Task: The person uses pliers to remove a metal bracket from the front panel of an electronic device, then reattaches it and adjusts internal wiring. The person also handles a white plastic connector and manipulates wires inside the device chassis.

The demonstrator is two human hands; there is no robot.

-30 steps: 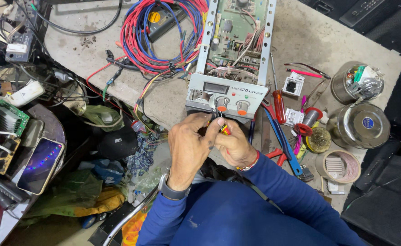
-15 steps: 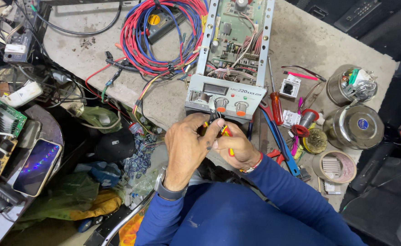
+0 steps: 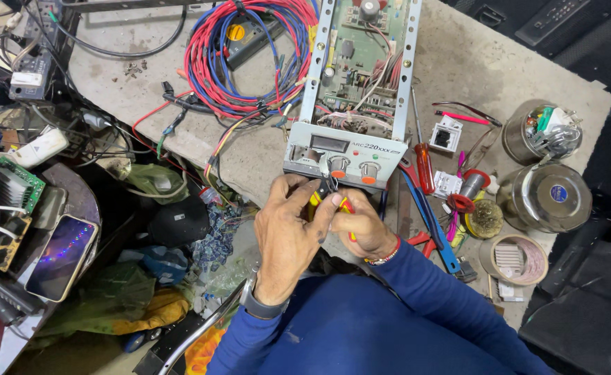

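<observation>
Both hands meet right at the front edge of the opened machine: the left hand (image 3: pixel 288 232) curls over the top, the right hand (image 3: pixel 364 226) tucks beneath it, and together they pinch a small tool with red-and-yellow handles (image 3: pixel 347 208). Its tip is hidden behind the fingers, so what it grips is hard to make out; thin dark wires rise from there toward the panel. The grey front panel (image 3: pixel 343 154) carries two orange-ringed knobs and one small display window. Behind it the open chassis (image 3: pixel 361 62) shows a green circuit board, cut off at the top edge. On the concrete surface (image 3: pixel 451 62): one coil of red and blue cable (image 3: pixel 243 55), one red-handled screwdriver (image 3: pixel 423 167), two round metal tins (image 3: pixel 545 163) and one tape roll (image 3: pixel 517 258). A lit phone (image 3: pixel 61 257) lies far left.
</observation>
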